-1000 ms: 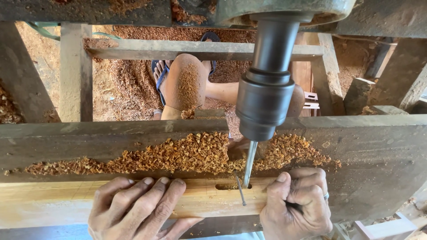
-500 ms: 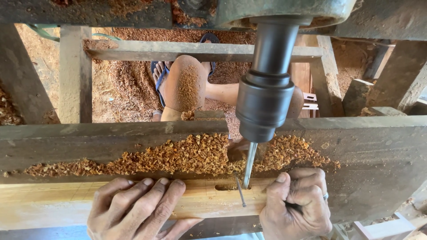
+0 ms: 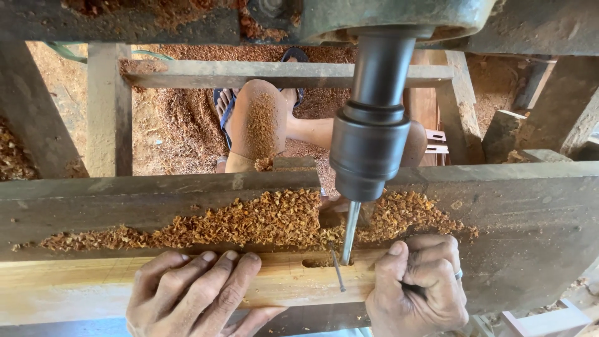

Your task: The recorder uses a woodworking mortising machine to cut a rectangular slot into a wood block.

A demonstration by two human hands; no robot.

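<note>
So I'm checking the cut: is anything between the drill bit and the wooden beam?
Nothing visible. The drill bit meets the wooden beam at the slot; the left hand and right hand press down either side.

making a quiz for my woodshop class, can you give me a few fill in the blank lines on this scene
1. The drill bit enters a ____ cut in the pale wooden beam.
2. The left hand lies ____ on the beam.
3. The right hand wears a ____ on one finger.
4. Orange-brown ____ are piled on the grey plank behind the beam.

Missing words: slot; flat; ring; wood shavings
</note>
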